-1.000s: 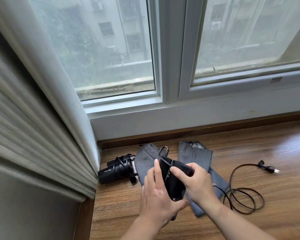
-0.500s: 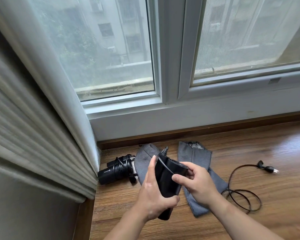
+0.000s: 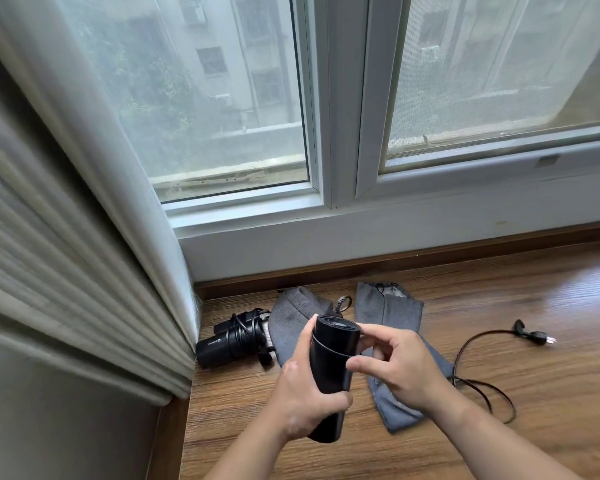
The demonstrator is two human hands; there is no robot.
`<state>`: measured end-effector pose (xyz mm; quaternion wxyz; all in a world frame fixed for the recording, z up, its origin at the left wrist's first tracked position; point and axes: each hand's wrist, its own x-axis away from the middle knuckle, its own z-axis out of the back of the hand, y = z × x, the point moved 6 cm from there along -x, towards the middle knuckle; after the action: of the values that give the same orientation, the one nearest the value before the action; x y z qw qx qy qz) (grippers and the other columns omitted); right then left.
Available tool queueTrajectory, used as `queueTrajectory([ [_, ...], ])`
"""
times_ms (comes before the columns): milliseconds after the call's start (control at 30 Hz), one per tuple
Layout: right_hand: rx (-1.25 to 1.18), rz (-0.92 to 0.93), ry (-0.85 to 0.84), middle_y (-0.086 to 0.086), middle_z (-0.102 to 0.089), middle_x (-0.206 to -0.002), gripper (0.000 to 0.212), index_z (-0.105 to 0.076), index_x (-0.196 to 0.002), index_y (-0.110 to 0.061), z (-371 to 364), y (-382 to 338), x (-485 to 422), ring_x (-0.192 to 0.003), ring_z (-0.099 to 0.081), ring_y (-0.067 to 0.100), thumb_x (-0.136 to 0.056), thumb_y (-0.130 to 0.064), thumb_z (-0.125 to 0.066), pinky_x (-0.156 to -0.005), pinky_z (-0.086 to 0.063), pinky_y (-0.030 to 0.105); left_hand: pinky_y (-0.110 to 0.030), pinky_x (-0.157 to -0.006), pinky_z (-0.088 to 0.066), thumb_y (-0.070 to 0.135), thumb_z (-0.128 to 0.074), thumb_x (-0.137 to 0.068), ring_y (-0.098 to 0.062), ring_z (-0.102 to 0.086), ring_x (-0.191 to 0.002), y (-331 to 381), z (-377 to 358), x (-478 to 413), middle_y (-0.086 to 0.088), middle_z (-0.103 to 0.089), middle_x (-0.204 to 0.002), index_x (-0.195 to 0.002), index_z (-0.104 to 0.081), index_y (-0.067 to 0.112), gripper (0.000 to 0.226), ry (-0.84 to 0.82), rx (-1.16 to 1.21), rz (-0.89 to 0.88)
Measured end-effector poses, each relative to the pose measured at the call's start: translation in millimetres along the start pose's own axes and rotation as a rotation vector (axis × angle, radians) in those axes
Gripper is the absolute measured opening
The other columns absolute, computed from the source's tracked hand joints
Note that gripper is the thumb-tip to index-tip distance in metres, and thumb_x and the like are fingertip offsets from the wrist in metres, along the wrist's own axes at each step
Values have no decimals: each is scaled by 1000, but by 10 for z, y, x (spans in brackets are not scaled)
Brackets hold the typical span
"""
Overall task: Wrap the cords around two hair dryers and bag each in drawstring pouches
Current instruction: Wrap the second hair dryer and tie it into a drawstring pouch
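Now, right hand: fingers curled at the barrel's 3 o'clock side. Thumb and forefinger seem to pinch the cord, though the contact is too fine to confirm.
Left hand: wrapped round the lower barrel, gripping it.
Held hair dryer: between both hands, nearly upright, with its long axis running 6 to 12 o'clock and one cord turn across it.
Slack: trails toward 4 o'clock in loose loops, with the plug at 3 o'clock. The right hand is nearer, so I judge further turns must run across the axis.
Materials: smooth matte black cylinder; thin, springy cord.
Pouches: left pouch and right pouch, soft grey fabric, flat at 12 o'clock on the wooden ledge.
Second hair dryer: at 9 o'clock, cord wound on.
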<state>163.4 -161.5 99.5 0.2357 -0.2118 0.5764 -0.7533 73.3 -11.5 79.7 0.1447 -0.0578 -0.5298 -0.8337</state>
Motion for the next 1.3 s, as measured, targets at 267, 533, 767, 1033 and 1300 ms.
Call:
queueTrajectory([
  [267, 21, -108, 273, -20, -79, -81, 24, -83, -94, -33, -101, 122, 37, -77, -75, 16, -71, -37, -89, -77, -60, 38, -25, -89, -55, 56, -86, -52, -5, -68, -103, 26, 0, -9, 13, -73, -108, -143, -40, 40, 103, 276, -25, 121],
  [533, -17, -16, 154, -13, -75, -66, 17, -82, -73, -33, -36, 69, -43, -55, -63, 6, -72, -18, -91, -59, -50, 24, -9, -80, -49, 34, -84, -59, 7, -65, -95, -42, 29, 0, 24, -71, -99, -137, -41, 42, 89, 269, 70, 102],
  [767, -84, -72, 62, -2, -74, -72, 14, -76, -76, -21, -14, 238, -87, -67, -65, 8, -74, -27, -89, -67, -51, 27, -26, -85, -56, 23, -84, -58, -3, -68, -92, -26, 42, 2, 17, -72, -102, -128, -52, 36, 78, 175, 122, 89],
  [1033, -166, -214, 43, -3, -71, -94, 62, -67, -113, -24, -85, 341, -134, -59, -52, 7, -61, -54, -84, -62, -47, 24, -27, -83, -58, 25, -82, -51, -10, -69, -92, -24, 70, -11, 4, -75, -103, -122, -58, 29, 74, 131, 199, 88],
  [1300, -352, -300, 5, 2, -80, -81, 41, -74, -98, -8, -204, 383, -122, -75, -75, 13, -70, -33, -89, -67, -59, 27, -62, -85, -60, 22, -79, -62, -38, -73, -96, -174, 21, -43, -6, -74, -103, -121, -59, 38, 64, 74, 230, 180],
])
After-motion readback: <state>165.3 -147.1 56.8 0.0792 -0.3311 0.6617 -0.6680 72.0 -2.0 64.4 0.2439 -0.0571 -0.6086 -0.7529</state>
